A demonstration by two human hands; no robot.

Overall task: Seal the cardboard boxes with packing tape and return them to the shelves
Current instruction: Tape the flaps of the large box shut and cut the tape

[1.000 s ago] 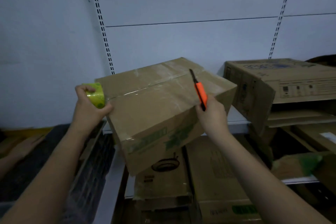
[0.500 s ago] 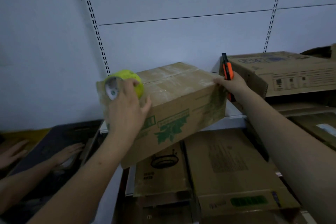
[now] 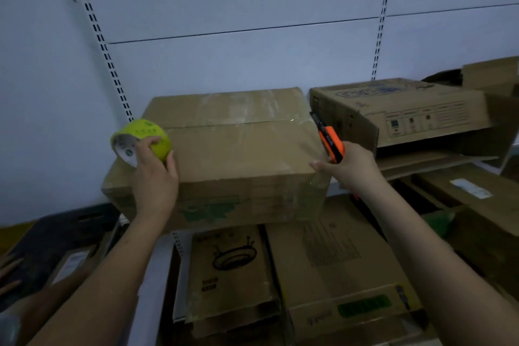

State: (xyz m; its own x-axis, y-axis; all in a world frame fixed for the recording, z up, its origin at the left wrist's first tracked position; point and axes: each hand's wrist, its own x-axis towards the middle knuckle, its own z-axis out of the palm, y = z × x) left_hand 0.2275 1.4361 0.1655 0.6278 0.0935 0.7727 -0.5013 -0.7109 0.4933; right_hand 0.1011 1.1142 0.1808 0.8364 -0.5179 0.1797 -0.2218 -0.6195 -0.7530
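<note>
A taped brown cardboard box [image 3: 238, 149] with a green print on its front sits on the shelf against the white wall, top seam shiny with tape. My left hand [image 3: 154, 177] holds a yellow-green tape roll [image 3: 146, 135] and lies against the box's left front corner. My right hand [image 3: 351, 168] grips an orange utility knife [image 3: 331, 143], its fingertips touching the box's right front corner.
A second printed cardboard box [image 3: 398, 109] stands on the shelf just right of the taped one. Flattened cartons [image 3: 233, 267] and more boxes [image 3: 337, 261] fill the shelf below. Another person's hands [image 3: 8, 275] show at the lower left by a dark crate [image 3: 56, 233].
The box has gone from tilted in mid-air to lying flat and square on the shelf, pushed back toward the wall. Both hands stayed at its front corners.
</note>
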